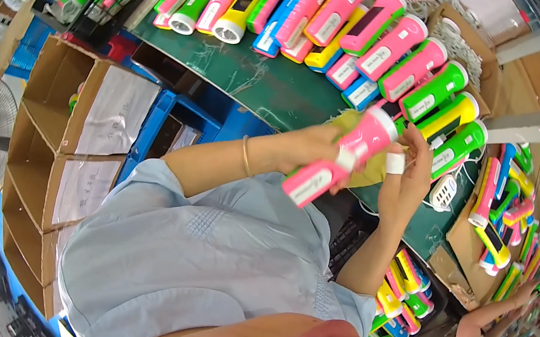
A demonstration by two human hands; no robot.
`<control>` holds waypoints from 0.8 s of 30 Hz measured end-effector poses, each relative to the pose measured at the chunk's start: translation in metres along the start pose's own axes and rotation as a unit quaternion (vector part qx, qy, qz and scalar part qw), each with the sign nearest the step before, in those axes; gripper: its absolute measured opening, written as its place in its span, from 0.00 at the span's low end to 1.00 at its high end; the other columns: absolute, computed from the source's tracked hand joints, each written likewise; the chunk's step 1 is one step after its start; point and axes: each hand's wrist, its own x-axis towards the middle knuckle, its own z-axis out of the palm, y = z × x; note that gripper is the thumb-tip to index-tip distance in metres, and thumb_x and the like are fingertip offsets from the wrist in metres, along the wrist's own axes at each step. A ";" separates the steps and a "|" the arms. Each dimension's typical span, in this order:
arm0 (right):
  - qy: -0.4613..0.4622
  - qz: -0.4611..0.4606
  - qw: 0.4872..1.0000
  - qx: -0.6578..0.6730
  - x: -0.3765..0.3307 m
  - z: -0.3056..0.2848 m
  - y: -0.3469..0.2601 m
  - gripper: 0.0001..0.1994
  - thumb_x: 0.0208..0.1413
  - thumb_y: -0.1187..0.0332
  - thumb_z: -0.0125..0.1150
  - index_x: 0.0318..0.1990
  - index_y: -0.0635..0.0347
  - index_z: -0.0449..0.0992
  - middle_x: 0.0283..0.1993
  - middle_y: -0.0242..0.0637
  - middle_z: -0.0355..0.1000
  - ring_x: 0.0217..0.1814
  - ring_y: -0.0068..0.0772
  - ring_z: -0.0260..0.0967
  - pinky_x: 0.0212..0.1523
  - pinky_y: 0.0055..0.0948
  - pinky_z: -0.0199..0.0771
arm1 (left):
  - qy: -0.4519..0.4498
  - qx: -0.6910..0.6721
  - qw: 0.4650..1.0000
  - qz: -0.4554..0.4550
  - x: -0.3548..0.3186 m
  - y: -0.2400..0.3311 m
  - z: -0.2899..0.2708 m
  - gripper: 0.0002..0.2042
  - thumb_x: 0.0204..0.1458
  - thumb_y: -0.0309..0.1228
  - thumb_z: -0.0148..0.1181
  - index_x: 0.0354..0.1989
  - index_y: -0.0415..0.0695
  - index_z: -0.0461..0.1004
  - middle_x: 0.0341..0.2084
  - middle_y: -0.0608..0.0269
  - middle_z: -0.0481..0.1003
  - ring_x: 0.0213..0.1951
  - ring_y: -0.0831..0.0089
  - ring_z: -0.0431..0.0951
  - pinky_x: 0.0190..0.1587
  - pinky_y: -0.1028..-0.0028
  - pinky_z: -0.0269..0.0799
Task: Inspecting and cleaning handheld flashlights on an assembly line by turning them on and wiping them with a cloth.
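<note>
Pink flashlight [342,158] sits over the green bench [276,90] edge, long axis slanting lens-up toward the flashlight row [404,62]. Left hand [313,149] grips its mid-body; right hand [407,175], fingers loosely curled, touches the lens end.

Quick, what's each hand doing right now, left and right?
Left hand: closed around the pink flashlight, holding it.
Right hand: partly open, fingers touching the flashlight's head; a firm hold cannot be told.
</note>
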 end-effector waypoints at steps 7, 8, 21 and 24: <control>-0.028 0.083 0.996 -0.029 -0.051 0.014 0.048 0.08 0.48 0.79 0.54 0.38 0.65 0.73 0.27 0.37 0.66 0.26 0.26 0.64 0.28 0.22 0.64 | 0.008 -0.018 0.995 0.101 0.026 0.027 0.005 0.15 0.51 0.30 0.54 0.45 0.37 0.65 0.32 0.58 0.71 0.31 0.71 0.75 0.33 0.71 0.74; -0.011 0.059 0.997 -0.046 -0.053 0.015 0.048 0.07 0.48 0.79 0.54 0.36 0.64 0.73 0.27 0.36 0.65 0.25 0.26 0.62 0.27 0.22 0.63 | 0.006 -0.018 0.995 0.099 0.029 0.027 0.006 0.15 0.51 0.30 0.54 0.45 0.37 0.65 0.32 0.58 0.71 0.31 0.71 0.75 0.33 0.71 0.74; 0.029 0.027 0.999 -0.010 -0.057 0.020 0.047 0.05 0.50 0.77 0.55 0.35 0.64 0.74 0.25 0.35 0.65 0.22 0.24 0.60 0.24 0.22 0.60 | 0.019 -0.177 0.984 0.010 0.046 0.031 0.014 0.16 0.51 0.40 0.54 0.40 0.41 0.66 0.26 0.60 0.70 0.22 0.69 0.72 0.26 0.71 0.72; 0.031 0.052 0.998 0.018 -0.059 0.022 0.053 0.06 0.53 0.74 0.53 0.37 0.63 0.74 0.26 0.35 0.65 0.22 0.23 0.60 0.25 0.22 0.61 | 0.105 -0.159 0.982 0.007 0.049 0.033 0.016 0.13 0.47 0.35 0.54 0.37 0.40 0.67 0.25 0.59 0.70 0.23 0.67 0.72 0.26 0.67 0.72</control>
